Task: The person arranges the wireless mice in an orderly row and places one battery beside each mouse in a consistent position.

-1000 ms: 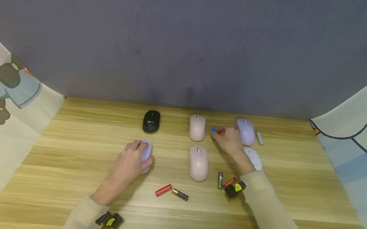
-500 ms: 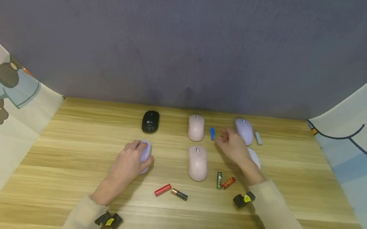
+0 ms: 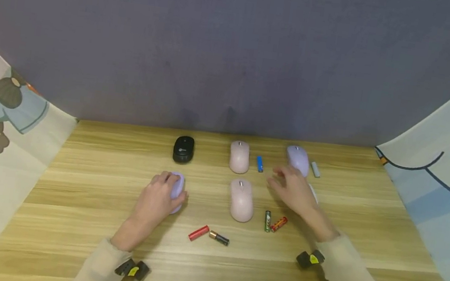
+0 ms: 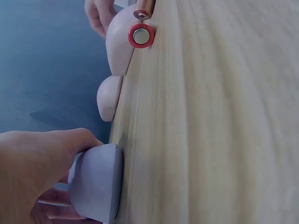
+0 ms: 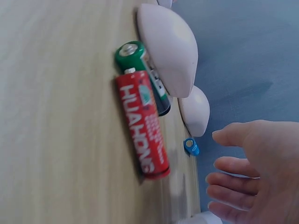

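Note:
My left hand (image 3: 157, 198) curls over a lavender computer mouse (image 3: 178, 187) standing on the wooden table, with thumb and fingers on its sides. In the left wrist view the same lavender mouse (image 4: 96, 182) shows between thumb and fingers. My right hand (image 3: 294, 191) hovers with loosely bent fingers and holds nothing; the right wrist view shows the fingers (image 5: 233, 196) apart. Left of it lies a blue battery (image 3: 260, 164). A white mouse (image 3: 314, 194) is mostly hidden behind the right hand. Another lavender mouse (image 3: 298, 157) sits just beyond that hand, a grey battery (image 3: 315, 169) beside it.
Two pink mice, one farther (image 3: 239, 157) and one nearer (image 3: 241, 200), stand mid-table. A black mouse (image 3: 183, 150) is at the back left. Nearer lie a green battery (image 3: 267, 221), a red-orange battery (image 3: 279, 224), a red battery (image 3: 198, 233) and a black-and-copper battery (image 3: 219, 238).
My right hand has let go of the blue battery, which lies beside the farther pink mouse, and has drawn back to the right and nearer. The left hand stays on its mouse.

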A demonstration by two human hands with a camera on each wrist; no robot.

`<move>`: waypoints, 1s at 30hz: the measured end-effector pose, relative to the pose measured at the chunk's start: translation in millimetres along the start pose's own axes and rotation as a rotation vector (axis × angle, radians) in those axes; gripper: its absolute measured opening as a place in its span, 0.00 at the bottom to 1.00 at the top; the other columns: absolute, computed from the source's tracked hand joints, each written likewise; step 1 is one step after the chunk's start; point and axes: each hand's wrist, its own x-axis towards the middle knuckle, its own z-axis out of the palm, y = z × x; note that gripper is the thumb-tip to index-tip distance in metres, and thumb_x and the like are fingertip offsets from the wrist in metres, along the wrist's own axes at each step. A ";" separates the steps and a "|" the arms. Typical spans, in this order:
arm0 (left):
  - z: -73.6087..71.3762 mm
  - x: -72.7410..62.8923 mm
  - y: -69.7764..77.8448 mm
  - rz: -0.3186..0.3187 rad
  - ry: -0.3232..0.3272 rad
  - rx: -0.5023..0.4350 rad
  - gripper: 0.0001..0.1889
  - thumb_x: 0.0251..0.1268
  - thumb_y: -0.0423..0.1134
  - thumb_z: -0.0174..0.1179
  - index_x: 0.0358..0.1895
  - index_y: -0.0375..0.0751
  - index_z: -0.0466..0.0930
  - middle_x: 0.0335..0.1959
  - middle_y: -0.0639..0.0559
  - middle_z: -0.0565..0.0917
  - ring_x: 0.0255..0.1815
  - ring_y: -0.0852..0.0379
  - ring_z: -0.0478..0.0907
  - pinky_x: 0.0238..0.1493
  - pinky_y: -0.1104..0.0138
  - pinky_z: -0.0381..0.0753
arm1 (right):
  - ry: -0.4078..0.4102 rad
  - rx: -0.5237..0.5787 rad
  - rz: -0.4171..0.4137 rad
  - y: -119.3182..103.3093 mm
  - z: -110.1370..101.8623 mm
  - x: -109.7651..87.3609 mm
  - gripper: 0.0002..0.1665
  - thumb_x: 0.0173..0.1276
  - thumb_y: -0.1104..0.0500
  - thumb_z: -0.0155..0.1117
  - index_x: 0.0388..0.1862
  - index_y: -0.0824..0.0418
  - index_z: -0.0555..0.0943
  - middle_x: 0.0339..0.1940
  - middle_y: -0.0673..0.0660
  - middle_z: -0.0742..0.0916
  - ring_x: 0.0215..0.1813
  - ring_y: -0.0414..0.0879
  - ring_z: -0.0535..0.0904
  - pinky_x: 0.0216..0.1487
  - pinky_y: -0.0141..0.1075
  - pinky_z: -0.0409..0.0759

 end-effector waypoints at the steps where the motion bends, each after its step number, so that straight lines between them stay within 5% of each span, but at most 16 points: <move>1: -0.3 0.0 -0.2 0.001 0.000 0.002 0.25 0.58 0.44 0.75 0.51 0.27 0.83 0.48 0.29 0.84 0.45 0.34 0.85 0.35 0.49 0.92 | 0.005 -0.010 -0.013 1.4 -0.1 -1.8 0.25 0.73 0.56 0.67 0.60 0.73 0.80 0.56 0.70 0.85 0.59 0.67 0.80 0.62 0.60 0.80; 22: -5.9 -5.3 0.4 0.022 0.000 0.023 0.27 0.63 0.50 0.74 0.53 0.28 0.83 0.52 0.29 0.83 0.50 0.32 0.84 0.34 0.47 0.91 | 0.216 -0.042 -0.246 33.0 -2.1 -33.1 0.16 0.64 0.65 0.74 0.47 0.73 0.83 0.46 0.67 0.86 0.51 0.64 0.82 0.56 0.60 0.82; 30: -12.3 -10.2 5.8 0.026 -0.032 0.038 0.27 0.62 0.51 0.74 0.56 0.32 0.84 0.57 0.29 0.83 0.51 0.34 0.85 0.41 0.46 0.91 | 0.201 -0.047 -0.203 37.7 -5.3 -43.0 0.17 0.65 0.64 0.73 0.50 0.71 0.82 0.52 0.69 0.85 0.55 0.67 0.81 0.59 0.63 0.79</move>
